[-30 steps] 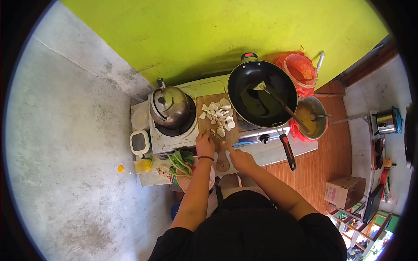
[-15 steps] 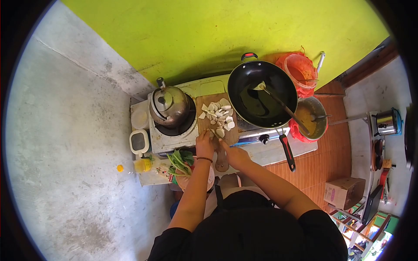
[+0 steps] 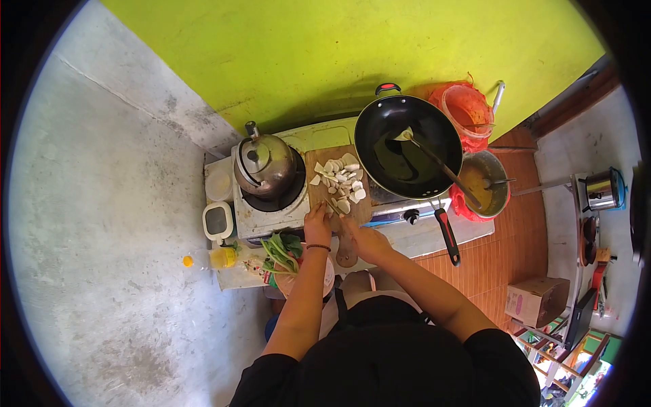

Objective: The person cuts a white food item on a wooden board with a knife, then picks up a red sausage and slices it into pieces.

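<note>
A wooden cutting board (image 3: 317,161) lies on the stove, its handle toward me. Pale white slices (image 3: 344,178) are heaped on its upper part. My left hand (image 3: 317,225) is at the board's lower left edge, its fingers closed on something too small to make out. My right hand (image 3: 364,239) is closed round the handle of a knife (image 3: 333,207), beside the board's handle. The blade points up and left, close to my left fingertips. The knife's handle is mostly hidden in my right hand.
A metal kettle (image 3: 268,166) stands left of the board. To the right are a black wok (image 3: 380,129) holding oil and a spatula (image 3: 437,159), a pot of yellow batter (image 3: 500,197) and a red-wrapped tub (image 3: 468,112). Leafy greens (image 3: 279,254) lie near my left forearm.
My right hand has shifted slightly, and the knife has moved a little with it. My left hand stays in nearly the same place.
</note>
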Demonstrator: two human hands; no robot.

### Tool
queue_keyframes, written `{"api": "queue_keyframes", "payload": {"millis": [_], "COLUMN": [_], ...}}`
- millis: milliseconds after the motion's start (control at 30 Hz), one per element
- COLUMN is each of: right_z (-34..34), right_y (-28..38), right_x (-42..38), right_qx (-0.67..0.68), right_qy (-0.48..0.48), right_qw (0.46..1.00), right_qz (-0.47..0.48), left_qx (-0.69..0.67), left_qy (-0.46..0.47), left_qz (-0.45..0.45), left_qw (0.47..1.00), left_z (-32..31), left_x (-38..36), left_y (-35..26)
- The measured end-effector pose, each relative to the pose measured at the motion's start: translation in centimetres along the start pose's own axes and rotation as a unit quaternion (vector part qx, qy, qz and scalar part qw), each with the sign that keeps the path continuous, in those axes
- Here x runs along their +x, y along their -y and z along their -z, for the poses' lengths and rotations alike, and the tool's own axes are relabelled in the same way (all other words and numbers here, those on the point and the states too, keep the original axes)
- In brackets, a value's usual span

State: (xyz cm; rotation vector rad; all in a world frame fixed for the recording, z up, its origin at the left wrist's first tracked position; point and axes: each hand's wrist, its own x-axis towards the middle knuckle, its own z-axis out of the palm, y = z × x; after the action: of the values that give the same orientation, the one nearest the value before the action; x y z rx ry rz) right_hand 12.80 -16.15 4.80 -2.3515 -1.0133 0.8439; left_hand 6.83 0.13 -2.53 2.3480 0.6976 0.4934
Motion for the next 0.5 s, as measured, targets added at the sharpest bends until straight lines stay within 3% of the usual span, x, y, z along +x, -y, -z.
{"api": "queue_keyframes", "payload": {"millis": [500], "right_z": [-0.6], "right_y": [0.44], "right_x": [0.61], "right_qx": [-0.059], "right_qy": [0.017], "right_qw": [0.998], "right_qz": [-0.013], "left_qx": [-0.027], "left_qy": [-0.012], "left_qz": [-0.01], "left_qw": [1.0], "left_z": [-0.27], "left_x": [0.02], "left_y": [1.08]}}
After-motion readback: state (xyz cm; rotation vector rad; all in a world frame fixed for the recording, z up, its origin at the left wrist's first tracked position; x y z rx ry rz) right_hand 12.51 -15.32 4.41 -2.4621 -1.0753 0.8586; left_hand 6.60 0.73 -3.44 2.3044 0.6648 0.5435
